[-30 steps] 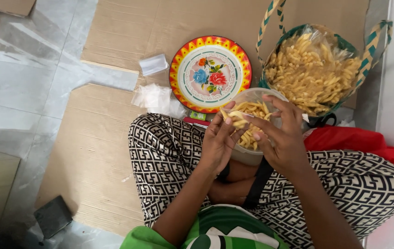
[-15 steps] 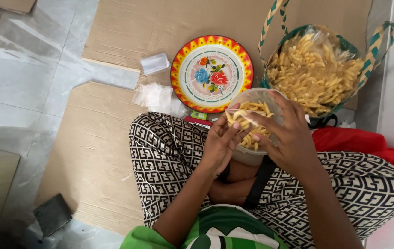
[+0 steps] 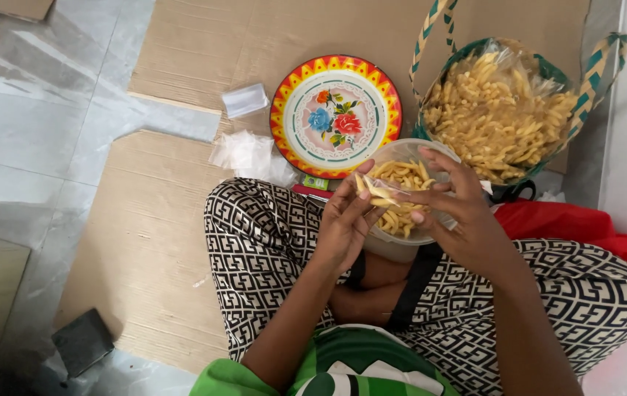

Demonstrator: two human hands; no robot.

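Snack sticks, pale yellow and short, are heaped in a clear round plastic tub resting in the lap of the seated person. A small clear plastic packet partly filled with the same sticks is held over the tub's rim at about nine o'clock. The left hand is closed on the packet from below, at seven o'clock of it, thumb raised alongside. The right hand is set at three o'clock of the packet, its fingers pinched on the packet's mouth. The left hand is the nearer to the packet's body. The packet's long axis runs from ten to four o'clock, mouth towards the right hand. A woven basket of more sticks stands at one o'clock, a flowered enamel plate at eleven.
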